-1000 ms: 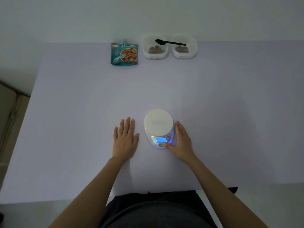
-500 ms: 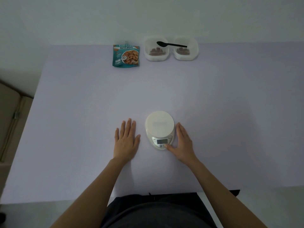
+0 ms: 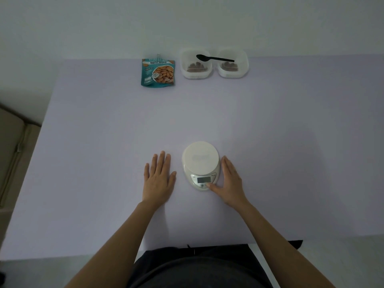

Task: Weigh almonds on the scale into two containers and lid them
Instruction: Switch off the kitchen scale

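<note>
Right hand (image 3: pixel 230 183) lies relaxed and unclenched at 3 o'clock of the scale (image 3: pixel 200 159). Its fingers run straight along the scale's side, the thumb tip touches a button on the front panel, and it grasps nothing. That placement suggests steadying the scale while working its controls; the display (image 3: pixel 203 180) is dark. Left hand (image 3: pixel 159 179) rests flat, palm down and fingers straight, on the table (image 3: pixel 104 142) at 9 o'clock of the scale. It is near the scale but not touching it, holds nothing, and is likely just parked out of the way.

The scale sits at the table's 6 o'clock, close to the person, its round platform bare. At the table's 12 o'clock, well apart from both hands, a teal bag of almonds (image 3: pixel 158 72) lies flat. A first container (image 3: pixel 196 73) and a second container (image 3: pixel 232 73) stand side by side at the bag's 3 o'clock. Each holds a few almonds (image 3: pixel 195 67). A black spoon (image 3: pixel 215 58) lies bridged across both tops, probably to keep it off the table. Whether lids are on cannot be told.
</note>
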